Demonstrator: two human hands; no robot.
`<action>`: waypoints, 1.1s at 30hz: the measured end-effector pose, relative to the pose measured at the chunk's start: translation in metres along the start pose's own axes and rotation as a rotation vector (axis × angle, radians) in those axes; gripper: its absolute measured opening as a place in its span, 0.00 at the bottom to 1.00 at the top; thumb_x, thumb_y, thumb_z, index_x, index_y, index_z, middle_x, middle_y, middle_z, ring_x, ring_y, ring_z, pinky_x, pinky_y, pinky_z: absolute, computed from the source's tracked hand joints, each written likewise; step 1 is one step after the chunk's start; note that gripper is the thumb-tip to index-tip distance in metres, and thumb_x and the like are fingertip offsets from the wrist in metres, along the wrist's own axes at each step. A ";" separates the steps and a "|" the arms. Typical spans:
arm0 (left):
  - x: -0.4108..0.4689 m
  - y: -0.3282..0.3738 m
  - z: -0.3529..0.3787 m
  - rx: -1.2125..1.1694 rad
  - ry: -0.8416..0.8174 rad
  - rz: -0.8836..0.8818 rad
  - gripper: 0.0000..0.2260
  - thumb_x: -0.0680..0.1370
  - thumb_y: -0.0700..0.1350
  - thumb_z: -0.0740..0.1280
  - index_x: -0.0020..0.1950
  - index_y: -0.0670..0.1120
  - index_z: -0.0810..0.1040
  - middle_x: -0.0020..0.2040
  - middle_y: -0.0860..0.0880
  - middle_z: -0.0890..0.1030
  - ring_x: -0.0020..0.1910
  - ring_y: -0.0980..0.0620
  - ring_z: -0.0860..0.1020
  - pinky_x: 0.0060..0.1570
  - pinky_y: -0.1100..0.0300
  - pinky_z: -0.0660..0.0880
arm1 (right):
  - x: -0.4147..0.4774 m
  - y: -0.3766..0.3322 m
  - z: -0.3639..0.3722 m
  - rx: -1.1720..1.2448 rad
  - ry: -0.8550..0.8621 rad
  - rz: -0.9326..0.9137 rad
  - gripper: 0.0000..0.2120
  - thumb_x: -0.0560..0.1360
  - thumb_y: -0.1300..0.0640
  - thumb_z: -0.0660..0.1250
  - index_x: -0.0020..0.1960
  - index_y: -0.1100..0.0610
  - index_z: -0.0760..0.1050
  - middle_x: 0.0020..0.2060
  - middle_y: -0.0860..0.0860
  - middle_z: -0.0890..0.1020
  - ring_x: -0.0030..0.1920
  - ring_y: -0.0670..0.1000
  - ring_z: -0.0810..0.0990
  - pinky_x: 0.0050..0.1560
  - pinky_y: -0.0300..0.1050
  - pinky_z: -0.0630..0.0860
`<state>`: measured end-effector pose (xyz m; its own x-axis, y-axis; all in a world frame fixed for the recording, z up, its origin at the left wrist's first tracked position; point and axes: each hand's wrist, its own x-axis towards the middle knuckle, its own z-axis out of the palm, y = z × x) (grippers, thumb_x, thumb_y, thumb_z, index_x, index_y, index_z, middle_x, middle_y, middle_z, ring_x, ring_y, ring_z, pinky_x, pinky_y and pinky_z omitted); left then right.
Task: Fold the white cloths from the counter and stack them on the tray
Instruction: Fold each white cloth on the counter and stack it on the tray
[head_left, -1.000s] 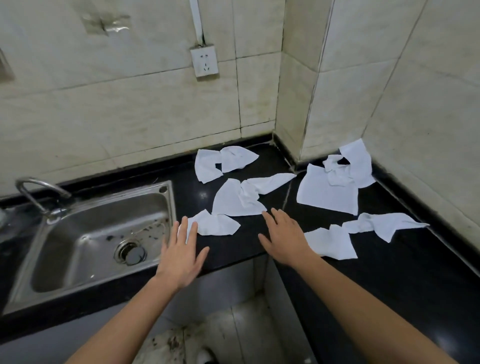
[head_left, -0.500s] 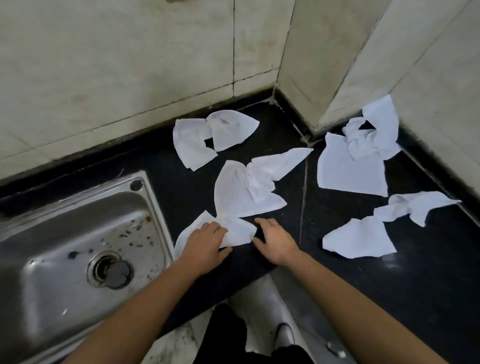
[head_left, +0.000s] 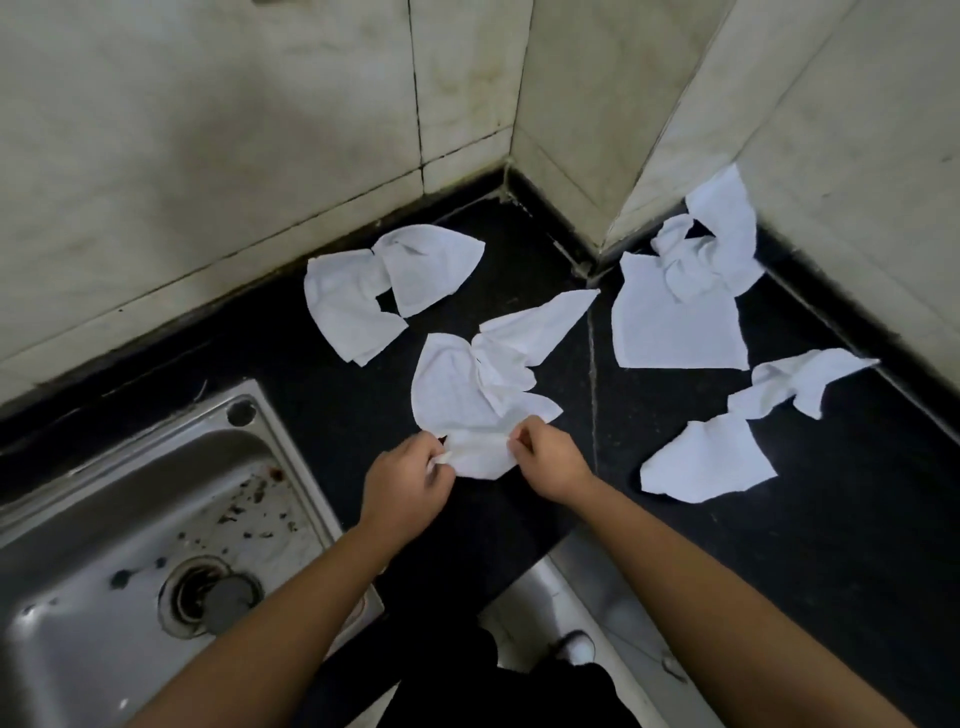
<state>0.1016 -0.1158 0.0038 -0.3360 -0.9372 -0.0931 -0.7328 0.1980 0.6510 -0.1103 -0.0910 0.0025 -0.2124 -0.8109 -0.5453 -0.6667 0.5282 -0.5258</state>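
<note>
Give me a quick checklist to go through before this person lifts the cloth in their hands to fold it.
1. Left hand pinches the near cloth: ok.
2. Right hand pinches its other edge: ok.
3. Near cloth free of the middle cloth: cannot tell; their edges meet.
4. Near cloth clear of the sink: ok.
5. Tray in sight for stacking: not ok; none shows.

Nearest white cloth (head_left: 478, 457) pinched up at both ends, other cloths (head_left: 675, 332) (crumpled) strewn — black counter (head_left: 779, 545)
</note>
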 end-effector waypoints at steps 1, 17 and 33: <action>0.004 0.008 -0.006 -0.029 0.023 -0.024 0.04 0.73 0.47 0.64 0.43 0.47 0.75 0.36 0.54 0.77 0.33 0.51 0.75 0.33 0.55 0.71 | -0.001 0.000 -0.010 0.008 0.030 -0.012 0.04 0.81 0.52 0.61 0.51 0.51 0.72 0.47 0.50 0.81 0.49 0.53 0.80 0.51 0.49 0.77; 0.044 0.208 0.005 -0.279 0.065 0.212 0.06 0.73 0.43 0.65 0.37 0.50 0.70 0.31 0.51 0.73 0.31 0.54 0.71 0.34 0.55 0.67 | -0.135 0.110 -0.175 0.305 0.695 -0.034 0.09 0.78 0.54 0.62 0.39 0.53 0.75 0.39 0.47 0.79 0.40 0.45 0.75 0.40 0.43 0.70; 0.006 0.367 0.141 -0.318 -0.174 0.550 0.03 0.79 0.44 0.66 0.48 0.48 0.80 0.43 0.51 0.78 0.42 0.56 0.76 0.40 0.64 0.72 | -0.278 0.267 -0.207 0.450 1.257 0.238 0.05 0.79 0.50 0.65 0.47 0.48 0.80 0.43 0.42 0.82 0.43 0.44 0.80 0.46 0.43 0.77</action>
<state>-0.2525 -0.0088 0.1362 -0.7222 -0.6578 0.2138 -0.2250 0.5156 0.8268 -0.3769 0.2229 0.1488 -0.9535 -0.2411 0.1808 -0.2849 0.5259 -0.8014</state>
